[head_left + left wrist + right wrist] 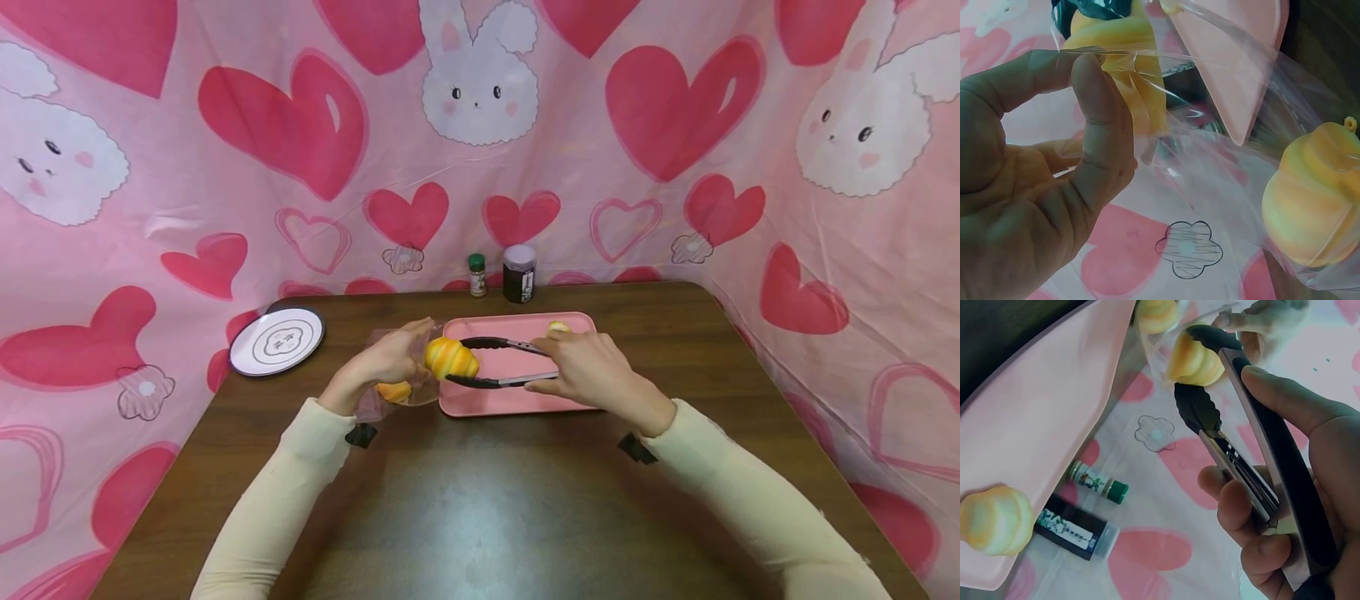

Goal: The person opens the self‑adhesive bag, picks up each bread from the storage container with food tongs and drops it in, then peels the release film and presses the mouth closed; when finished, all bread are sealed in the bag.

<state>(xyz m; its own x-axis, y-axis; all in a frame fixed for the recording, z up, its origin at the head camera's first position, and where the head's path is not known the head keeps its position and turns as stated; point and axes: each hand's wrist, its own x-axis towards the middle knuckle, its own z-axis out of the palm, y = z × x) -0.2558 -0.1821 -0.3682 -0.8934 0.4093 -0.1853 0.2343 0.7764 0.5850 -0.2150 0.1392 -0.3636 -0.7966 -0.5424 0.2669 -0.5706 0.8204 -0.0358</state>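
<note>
My left hand (386, 360) pinches the rim of a clear plastic bag (1216, 165) between thumb and forefinger, seen in the left wrist view. My right hand (596, 373) grips metal tongs (517, 381) with black tips. Between those tips sits a yellow, ridged bread roll (452, 358), at the bag's mouth beside my left fingers. Another yellow roll (1310, 200) lies inside the bag. A pink tray (517, 404) is beneath the tongs, and a third roll (996, 520) rests at its far right end, partly hidden by my right hand in the head view.
A white plate (255, 354) with a dark rim stands at the table's back left. Behind the tray are a small green-capped bottle (477, 279) and a dark jar (518, 283) with a pale lid. A heart-patterned cloth (480, 183) hangs around the brown table (465, 508).
</note>
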